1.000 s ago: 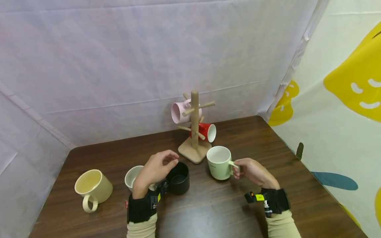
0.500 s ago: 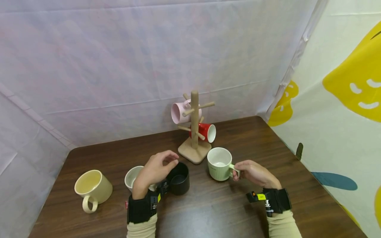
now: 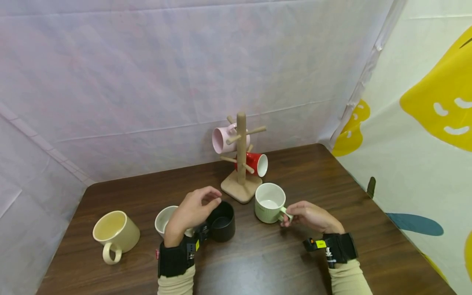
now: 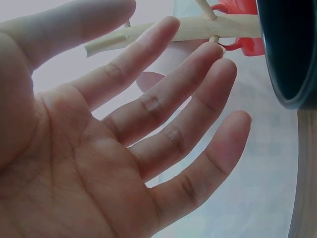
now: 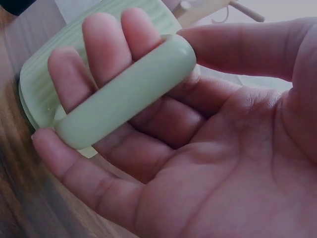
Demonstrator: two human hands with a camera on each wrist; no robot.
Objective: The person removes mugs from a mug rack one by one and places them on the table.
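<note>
My right hand (image 3: 312,215) holds a pale green ribbed mug (image 3: 263,215) by its handle, just in front of the mug rack (image 3: 241,151). In the right wrist view, several fingers pass through the handle (image 5: 126,94) while the thumb lies at its upper end. The mug's mouth tips slightly toward me, baring its white inside. My left hand (image 3: 191,209), fingers loosely bent, hovers beside a black mug (image 3: 225,230) and holds nothing. Its bare palm (image 4: 84,153) shows in the left wrist view, with the black mug's rim nearby. Behind that hand a white mug (image 3: 162,221) is partly hidden.
A pink mug (image 3: 220,141) hangs high on the wooden rack, and a red mug (image 3: 253,163) hangs lower on its right. At the left of the brown table (image 3: 258,262) stands a cream-yellow mug (image 3: 127,233). White fabric walls (image 3: 147,82) border the back and sides.
The green mug has tipped its mouth toward me, then shifted slightly left along with my right hand. My left hand and the other mugs stay where they were.
</note>
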